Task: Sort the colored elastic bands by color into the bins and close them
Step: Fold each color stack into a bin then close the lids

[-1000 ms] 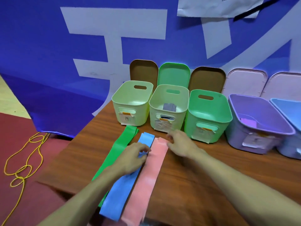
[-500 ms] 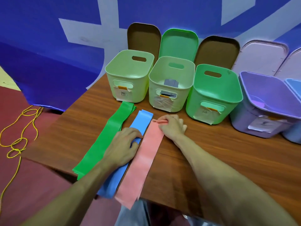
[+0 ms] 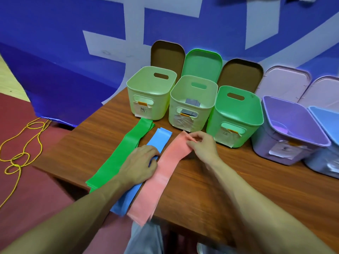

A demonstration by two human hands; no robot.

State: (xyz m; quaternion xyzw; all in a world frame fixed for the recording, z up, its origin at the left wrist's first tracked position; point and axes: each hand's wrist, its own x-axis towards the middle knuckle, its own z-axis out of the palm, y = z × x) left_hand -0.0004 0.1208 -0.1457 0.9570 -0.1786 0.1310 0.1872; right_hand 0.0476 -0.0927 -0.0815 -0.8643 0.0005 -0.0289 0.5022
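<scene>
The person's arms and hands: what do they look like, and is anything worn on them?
Both forearms are bare up to the frame edge: no sleeves show. The left hand and right hand wear no gloves, and I see no watch, ring or bracelet. No markings are visible.

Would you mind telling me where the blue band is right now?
The blue band lies flat on the table, between the green band and pink band, under the left hand.

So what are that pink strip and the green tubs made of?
The pink band looks like thin matte rubber or latex: it drapes limply off the table edge and puckers where the right hand pinches it. The green bin seems moulded plastic: smooth, rounded rim.
</scene>
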